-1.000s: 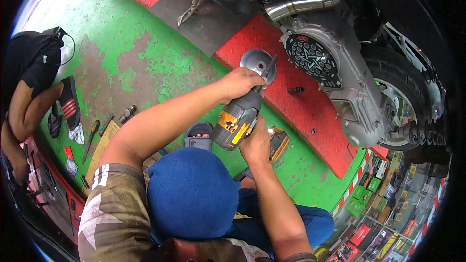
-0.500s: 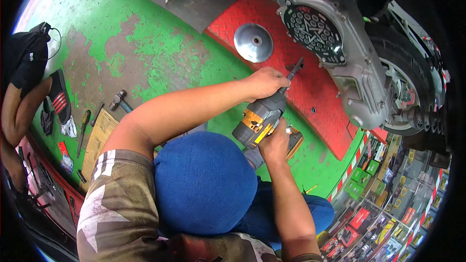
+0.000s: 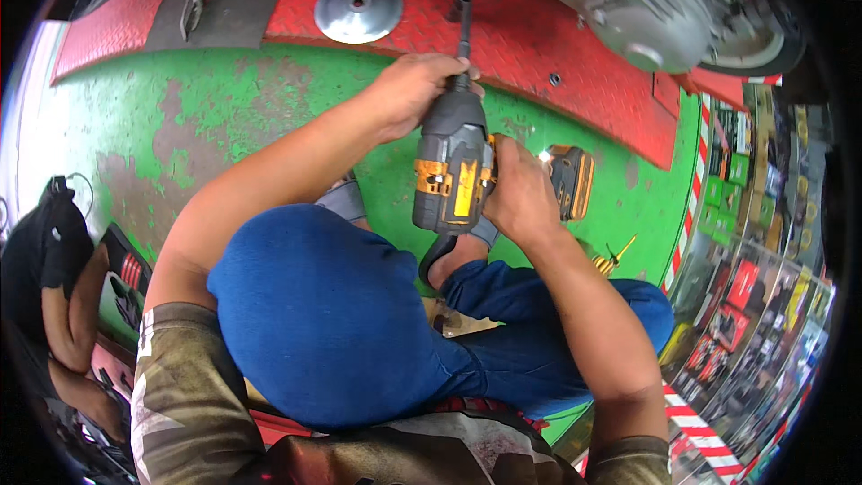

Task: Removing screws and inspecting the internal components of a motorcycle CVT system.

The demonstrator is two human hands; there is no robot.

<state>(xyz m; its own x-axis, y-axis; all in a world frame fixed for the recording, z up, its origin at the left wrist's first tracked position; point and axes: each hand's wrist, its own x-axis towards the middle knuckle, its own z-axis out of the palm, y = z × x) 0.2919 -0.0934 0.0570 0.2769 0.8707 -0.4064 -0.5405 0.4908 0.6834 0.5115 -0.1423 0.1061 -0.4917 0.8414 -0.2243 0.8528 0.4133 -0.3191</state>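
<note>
My right hand (image 3: 523, 189) is wrapped round the handle of a black and yellow cordless impact wrench (image 3: 449, 171). Its battery (image 3: 570, 181) sticks out to the right of that hand. At the tool's nose, my left hand (image 3: 417, 94) has its fingers closed on the base of a dark extension bar (image 3: 464, 36), whose tip ends in a socket over the red platform. A shiny round metal disc (image 3: 359, 9) with a centre hole lies on the platform, left of the bar. To the right lies a small dark ring-like part (image 3: 555, 79).
The red platform (image 3: 611, 117) spans the far side, beneath a scooter's grey engine casing (image 3: 646, 9). Pliers (image 3: 190, 4) lie far left. A yellow-handled tool (image 3: 615, 256) rests by my right knee. Another person's arm (image 3: 63, 328) is at the left; display shelves (image 3: 745, 305) stand right.
My view has turned, so the disc and platform sit further left and higher. The impact wrench now points straight away from me rather than to the upper right. Both hands keep their hold.
</note>
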